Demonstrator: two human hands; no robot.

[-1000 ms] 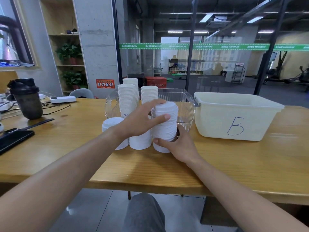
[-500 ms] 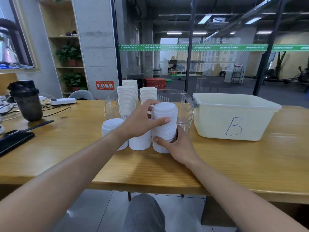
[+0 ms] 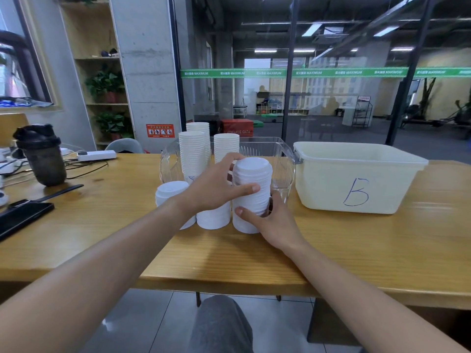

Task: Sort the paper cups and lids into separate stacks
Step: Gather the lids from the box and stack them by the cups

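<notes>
A tall stack of white lids (image 3: 252,182) stands on the wooden table (image 3: 356,250) in front of a clear bin (image 3: 262,149). My left hand (image 3: 216,186) grips its upper part, thumb across the front. My right hand (image 3: 274,220) grips its lower part from the right. Two shorter lid stacks stand to the left: one (image 3: 212,217) partly behind my left hand, another (image 3: 170,191) further left. Three stacks of white paper cups (image 3: 192,154) stand in the clear bin.
A cream bin marked "B" (image 3: 356,174) stands to the right of the clear bin. At the far left are a dark shaker bottle (image 3: 42,159), a black phone (image 3: 20,217), cables and a white power strip (image 3: 96,155).
Both hands keep their hold on the tall lid stack. Nothing has visibly moved apart from a small shift of the camera.
</notes>
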